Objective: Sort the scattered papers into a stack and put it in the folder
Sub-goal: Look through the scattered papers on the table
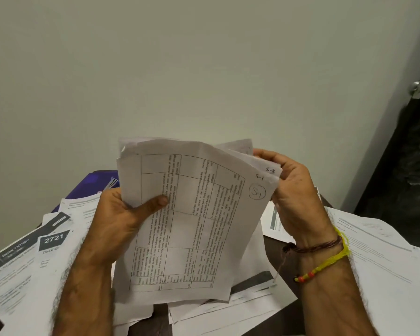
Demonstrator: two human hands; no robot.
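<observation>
I hold a bundle of printed papers (192, 214) upright in front of me; the front sheet carries a table and a circled handwritten "S-1". My left hand (121, 214) grips the bundle's left edge, thumb across the front sheet. My right hand (294, 190) pinches the upper right corners, where several sheets fan apart. A purple folder (92, 185) lies flat behind the bundle at the back left, partly covered by paper. More loose papers (29, 260) lie scattered on the dark table (269, 241).
Scattered sheets (378, 253) overhang the table's right side, and others (228, 309) lie under the bundle near me. A plain wall (204, 69) rises right behind the table. A dark door with a metal handle (417, 88) stands at the far right.
</observation>
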